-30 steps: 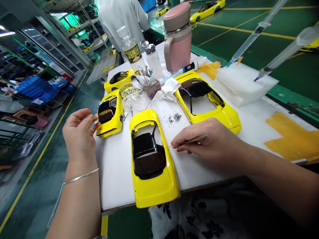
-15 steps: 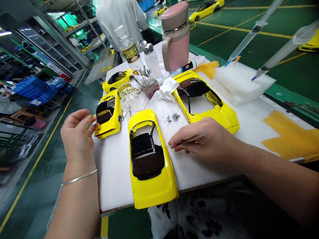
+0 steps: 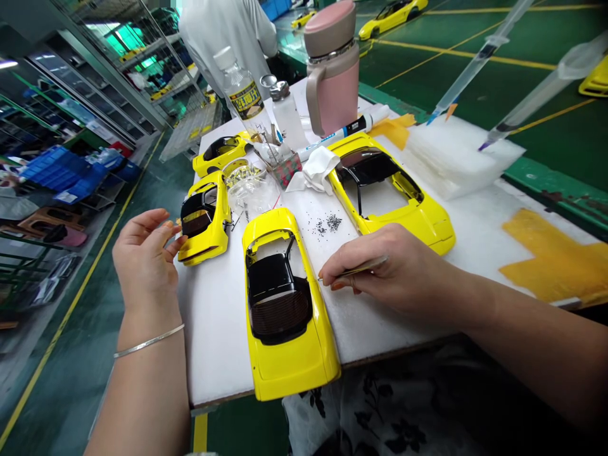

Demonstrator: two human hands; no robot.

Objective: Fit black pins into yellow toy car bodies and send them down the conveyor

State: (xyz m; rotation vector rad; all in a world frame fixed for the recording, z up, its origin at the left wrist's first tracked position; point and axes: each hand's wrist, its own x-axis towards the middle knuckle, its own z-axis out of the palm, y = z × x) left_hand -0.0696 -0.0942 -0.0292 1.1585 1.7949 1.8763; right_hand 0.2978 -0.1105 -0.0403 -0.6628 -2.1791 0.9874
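Note:
My left hand (image 3: 147, 253) is raised at the left edge of the table, its fingers loosely bent and apart, with nothing seen in them. Its fingertips overlap the near end of a small yellow car body (image 3: 206, 237); whether they touch it I cannot tell. In my right hand (image 3: 380, 269) is a pair of thin metal tweezers (image 3: 363, 266), pointing left. The tips are largely hidden by my fingers, close to the right side of the yellow model car body (image 3: 304, 361) in the middle. Tiny black pieces (image 3: 332, 223) lie scattered just beyond that hand.
Another yellow car body (image 3: 418, 221) lies at right, one more (image 3: 223, 152) at back left. Behind stand a clear bottle (image 3: 247, 95), a pink mug (image 3: 335, 82) and a crumpled tissue (image 3: 318, 168). Two syringes (image 3: 475, 69) rise from white foam (image 3: 465, 158). A person (image 3: 223, 38) is farther back.
The view has shifted very slightly. Both hands and the car bodies keep nearly the same places, and the tweezers remain in my right hand.

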